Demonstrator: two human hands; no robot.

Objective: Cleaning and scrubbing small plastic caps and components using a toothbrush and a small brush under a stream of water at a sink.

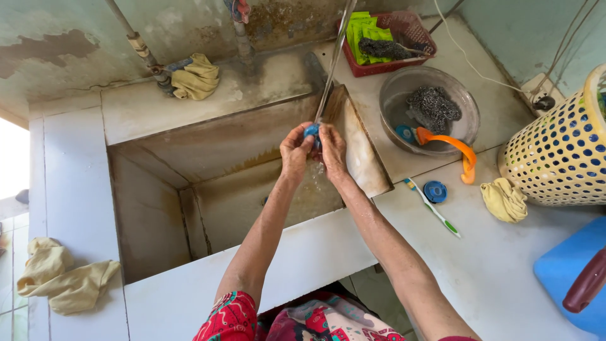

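Note:
Over a deep, stained concrete sink, my left hand and my right hand are pressed together around a small blue object. They sit right under the end of a long metal spout, and water runs down below them. Most of the blue object is hidden between my fingers, so I cannot tell its shape. Both forearms are wet.
To the right on the counter: a metal bowl with a steel scourer and orange scoop, a blue lid, a toothbrush, a yellow rag, a perforated basket, a red basket. Rags lie at left and by the pipe.

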